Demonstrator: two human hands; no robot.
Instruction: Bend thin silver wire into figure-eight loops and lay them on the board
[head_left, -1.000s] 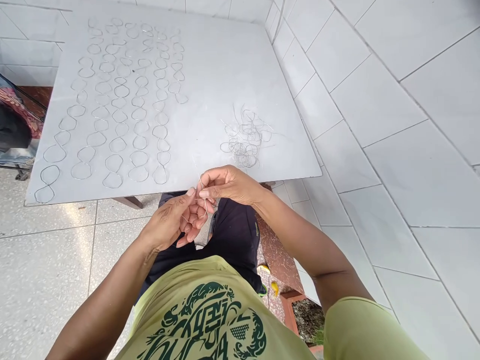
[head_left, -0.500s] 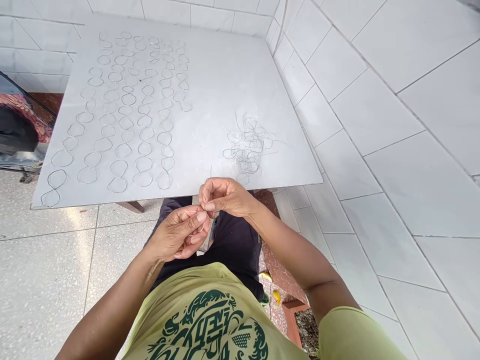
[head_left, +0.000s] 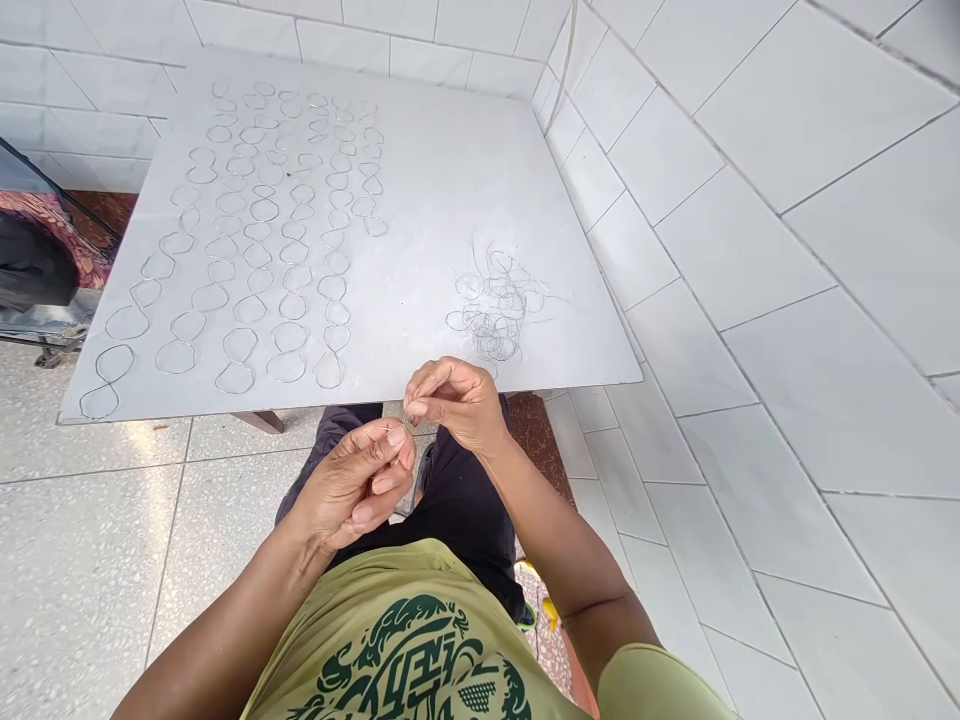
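Between thumb and fingers, my left hand (head_left: 360, 475) pinches a thin looped wire (head_left: 384, 428), held in front of the table's near edge. My right hand (head_left: 459, 402) is closed in a pinch on the same wire, just above the left fingertips. Most of the loop is hidden by the fingers. Past my right hand, a tangled pile of thin wires (head_left: 495, 310) lies on the white tabletop (head_left: 435, 180). On the left half of it, several columns of wire figure-eights (head_left: 292, 240) are laid out flat.
Tiled walls border the table at the back and along the right wall (head_left: 750, 270). A dark bundle (head_left: 34, 255) sits on a stand at far left. Speckled floor (head_left: 90, 540) shows below the table, and a reddish-brown surface (head_left: 541, 450) is beside my leg.
My hands have drawn slightly apart at the wire, the left one lower. The view has shifted a little, so the table sits lower in the picture.
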